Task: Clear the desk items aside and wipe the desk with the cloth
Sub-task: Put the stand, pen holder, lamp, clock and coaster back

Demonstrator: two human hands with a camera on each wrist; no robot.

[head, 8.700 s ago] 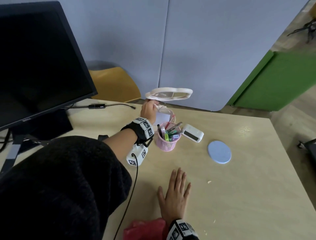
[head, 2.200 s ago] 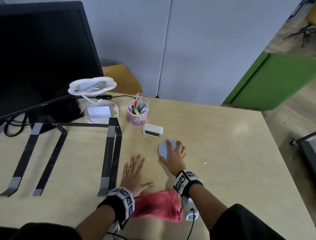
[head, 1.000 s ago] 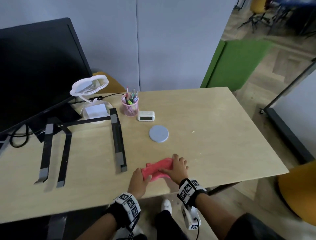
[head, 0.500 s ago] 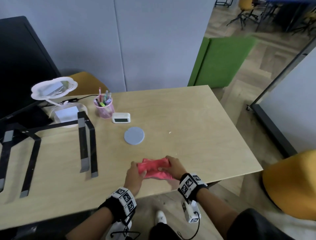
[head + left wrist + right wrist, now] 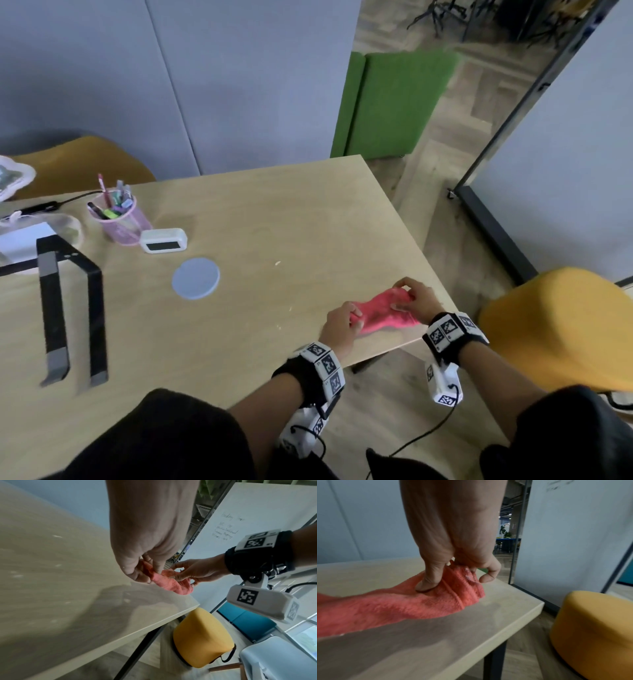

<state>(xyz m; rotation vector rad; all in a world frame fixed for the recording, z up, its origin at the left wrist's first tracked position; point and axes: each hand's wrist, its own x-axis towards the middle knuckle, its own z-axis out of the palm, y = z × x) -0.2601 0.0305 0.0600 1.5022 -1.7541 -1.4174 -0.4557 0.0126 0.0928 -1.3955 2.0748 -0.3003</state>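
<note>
Cloth lies bunched at the near right corner of the counter, long axis running left-right between both hands. Left hand pinches its left end, fingers curled; right hand pinches the right end, thumb pressing down on top. Farther left: round coaster, clock and pen cup, well apart from the cloth; unwiped surface lies away and left.

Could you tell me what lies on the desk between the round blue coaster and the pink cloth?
Only bare desk with a few pale crumbs between coaster and cloth, as the head view shows.
</note>
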